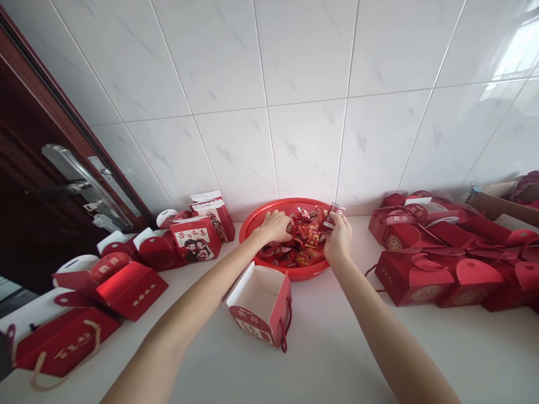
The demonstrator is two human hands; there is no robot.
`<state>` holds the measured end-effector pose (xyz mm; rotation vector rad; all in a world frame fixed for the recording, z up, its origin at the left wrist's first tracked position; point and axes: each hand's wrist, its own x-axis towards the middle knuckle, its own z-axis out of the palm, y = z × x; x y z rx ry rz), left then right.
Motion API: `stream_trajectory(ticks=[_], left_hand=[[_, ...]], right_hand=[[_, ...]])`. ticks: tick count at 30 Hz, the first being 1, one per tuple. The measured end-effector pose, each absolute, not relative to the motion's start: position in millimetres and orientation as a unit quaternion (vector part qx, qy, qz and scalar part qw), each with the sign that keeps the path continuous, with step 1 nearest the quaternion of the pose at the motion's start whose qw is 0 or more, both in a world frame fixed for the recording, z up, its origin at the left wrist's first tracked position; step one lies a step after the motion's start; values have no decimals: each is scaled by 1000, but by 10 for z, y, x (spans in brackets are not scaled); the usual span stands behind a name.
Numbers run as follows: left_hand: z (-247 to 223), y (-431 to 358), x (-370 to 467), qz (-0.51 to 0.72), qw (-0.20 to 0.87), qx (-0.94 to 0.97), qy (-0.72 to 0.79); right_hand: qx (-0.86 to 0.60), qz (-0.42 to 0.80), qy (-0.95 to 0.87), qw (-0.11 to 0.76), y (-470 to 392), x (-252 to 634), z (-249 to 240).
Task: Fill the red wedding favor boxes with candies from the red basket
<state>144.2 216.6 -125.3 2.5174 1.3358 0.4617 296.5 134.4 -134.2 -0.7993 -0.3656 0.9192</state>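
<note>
A round red basket (pixel 309 274) full of red-wrapped candies (pixel 310 234) stands against the tiled wall. My left hand (pixel 275 226) reaches over its left side, fingers curled down at the candies; what they hold, if anything, is hidden. At the basket's right side, my right hand (pixel 339 235) is closed on a small red-and-white patterned packet (pixel 337 209). In front of the basket sits an open red box (pixel 256 303) with a white inside and a dark red cord; nothing shows inside it.
Several red gift boxes (pixel 132 293) line the left side, near a dark door with a metal handle (pixel 84 179). More closed red boxes (pixel 415 278) fill the right, with a brown carton (pixel 488 205) behind them. White tiles (pixel 307 146) rise behind the basket.
</note>
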Motion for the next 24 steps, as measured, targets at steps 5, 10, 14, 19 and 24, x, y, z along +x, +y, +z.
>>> stream_trajectory(ticks=[5,10,14,19,24], left_hand=[[-1282,2180,1651,153,190,887,391],[-1323,2194,1680,181,238,877,376],[-1317,2224,1565,224,292,851,375],[-1279,2256,1455,310,345,802,376],[-1263,2241,1387,357,387,764,373]], right_hand=[[-378,414,-163,812,1343,2972,-1343],[-376,414,-158,813,1330,2967,-1323],[-373,414,-152,816,1334,2963,-1317],[-360,425,-159,815,1345,2960,-1335],[-336,447,-190,807,1357,2946,-1370]])
